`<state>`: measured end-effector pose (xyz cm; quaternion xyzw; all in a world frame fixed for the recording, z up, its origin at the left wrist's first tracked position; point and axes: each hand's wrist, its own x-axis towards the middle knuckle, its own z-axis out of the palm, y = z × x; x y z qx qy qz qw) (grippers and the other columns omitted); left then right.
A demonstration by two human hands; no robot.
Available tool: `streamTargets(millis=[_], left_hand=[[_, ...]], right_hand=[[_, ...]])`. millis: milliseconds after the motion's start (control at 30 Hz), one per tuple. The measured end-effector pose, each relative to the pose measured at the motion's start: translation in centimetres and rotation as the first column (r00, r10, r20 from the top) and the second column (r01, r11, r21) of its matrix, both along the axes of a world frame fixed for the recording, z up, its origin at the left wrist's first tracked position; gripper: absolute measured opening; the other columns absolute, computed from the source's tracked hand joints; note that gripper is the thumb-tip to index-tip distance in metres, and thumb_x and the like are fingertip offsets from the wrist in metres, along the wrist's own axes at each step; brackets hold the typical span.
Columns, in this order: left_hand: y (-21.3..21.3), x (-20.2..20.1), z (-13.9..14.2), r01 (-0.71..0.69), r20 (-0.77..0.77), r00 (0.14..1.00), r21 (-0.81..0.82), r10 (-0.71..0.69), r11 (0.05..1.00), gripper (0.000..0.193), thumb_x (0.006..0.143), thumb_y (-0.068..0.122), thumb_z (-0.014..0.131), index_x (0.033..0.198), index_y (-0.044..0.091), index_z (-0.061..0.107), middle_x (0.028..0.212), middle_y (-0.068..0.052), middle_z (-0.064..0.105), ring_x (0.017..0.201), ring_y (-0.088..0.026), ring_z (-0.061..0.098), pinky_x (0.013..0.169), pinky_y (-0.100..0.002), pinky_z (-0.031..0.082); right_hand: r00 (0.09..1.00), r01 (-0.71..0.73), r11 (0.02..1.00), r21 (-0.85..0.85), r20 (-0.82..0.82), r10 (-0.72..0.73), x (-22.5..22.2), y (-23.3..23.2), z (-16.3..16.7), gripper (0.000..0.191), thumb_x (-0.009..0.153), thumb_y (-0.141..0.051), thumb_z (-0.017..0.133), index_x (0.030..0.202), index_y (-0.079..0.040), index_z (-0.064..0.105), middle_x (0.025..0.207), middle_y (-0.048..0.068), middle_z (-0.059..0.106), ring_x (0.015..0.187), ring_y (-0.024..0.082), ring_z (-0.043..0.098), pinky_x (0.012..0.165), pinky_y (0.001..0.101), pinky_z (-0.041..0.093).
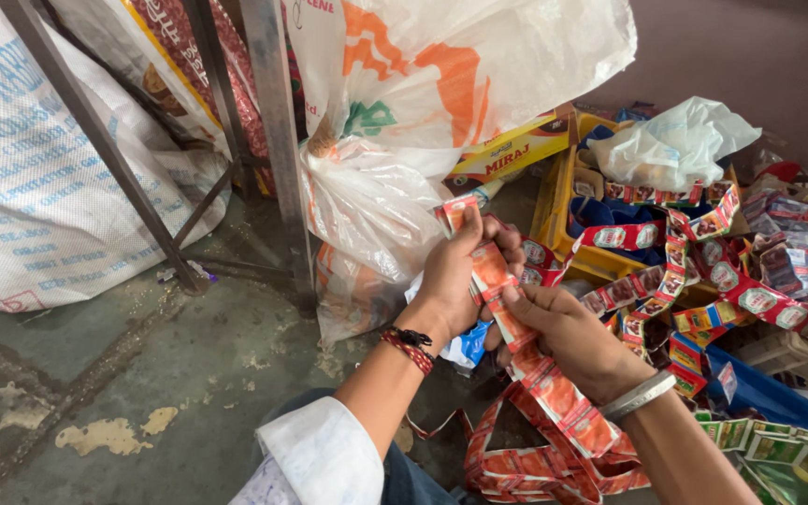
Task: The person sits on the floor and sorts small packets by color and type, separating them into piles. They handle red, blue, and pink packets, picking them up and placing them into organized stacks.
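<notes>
Orange and red foil is what I am seeing in both hands: a long sachet strip [516, 337], a chain of small joined packets, is running between them. I am taking this strip as my landmark. My left hand [465, 271] is gripping its upper end, fingers curled shut around it, with the top packet sticking up above the knuckles. A red thread band [411, 346] is sitting on that wrist, and a white sleeve [315, 454] is showing lower down the arm. My right hand [577, 341] is holding the strip just below the left one, thumb pressing on top and fingers closing underneath; a silver bangle [638, 396] is circling that wrist. Below the right hand the strip is trailing down and folding into a loose heap on the floor [142, 374].

Right of the strip, more red sachet chains [703, 271] are draping over a yellow crate [558, 210], and a crumpled white bag [670, 145] is resting on top of it. Above the strip, a large white plastic bag [404, 122] with orange print is hanging beside a metal post [278, 140]. Something blue and white is lying under my left hand, possibly another wrapper.
</notes>
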<state>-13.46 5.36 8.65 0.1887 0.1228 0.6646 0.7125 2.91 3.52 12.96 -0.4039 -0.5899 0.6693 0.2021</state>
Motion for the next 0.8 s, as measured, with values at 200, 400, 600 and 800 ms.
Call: streamTargets(millis=[200, 400, 600, 800], left_hand=[[1.9, 0.1, -1.7, -0.249, 0.029, 0.968, -0.031, 0.250, 0.968, 0.040, 0.107, 0.044, 0.053, 0.085, 0.012, 0.046, 0.067, 0.003, 0.040, 0.057, -0.011, 0.041, 0.054, -0.030, 0.039], [2.2, -3.1, -1.2, -0.414, -0.505, 0.758, 0.116, 0.413, 0.903, 0.044, 0.103, 0.050, 0.059, 0.082, 0.014, 0.045, 0.067, 0.004, 0.042, 0.054, -0.006, 0.038, 0.048, -0.026, 0.029], [0.8, 0.2, -1.5, -0.124, -0.548, 0.323, 0.784, 0.771, 0.609, 0.051, 0.105, 0.043, 0.076, 0.116, -0.003, 0.055, 0.106, 0.002, 0.062, 0.095, -0.012, 0.057, 0.079, -0.028, 0.047], [0.8, -1.0, -0.2, -0.292, -0.595, 0.725, 0.189, 0.346, 0.938, 0.050, 0.096, 0.047, 0.075, 0.111, 0.000, 0.069, 0.082, -0.005, 0.059, 0.072, -0.018, 0.055, 0.065, -0.033, 0.043]], right_hand=[[0.998, 0.064, 0.997, 0.049, -0.023, -0.063, -0.5, 0.0, -1.2, 0.040, 0.105, -0.035, 0.049, 0.092, 0.000, 0.063, 0.069, 0.009, 0.069, 0.058, 0.015, 0.062, 0.057, 0.0306, 0.052], [0.976, 0.199, 0.978, 0.056, -0.100, -0.193, 0.3, -0.2, -0.7, 0.039, 0.106, -0.035, 0.045, 0.100, -0.003, 0.066, 0.073, 0.007, 0.067, 0.060, 0.014, 0.062, 0.057, 0.0304, 0.052], [0.955, 0.292, 0.939, 0.183, -0.115, -0.275, 0.0, 0.9, 1.0, 0.030, 0.110, -0.034, 0.043, 0.115, -0.011, 0.062, 0.082, 0.003, 0.061, 0.064, 0.012, 0.061, 0.052, 0.0307, 0.050], [0.999, -0.004, 0.994, 0.112, 0.049, -0.002, 0.6, 1.1, 1.7, 0.042, 0.103, -0.038, 0.046, 0.100, -0.002, 0.067, 0.071, 0.010, 0.072, 0.055, 0.015, 0.067, 0.051, 0.0274, 0.053]])
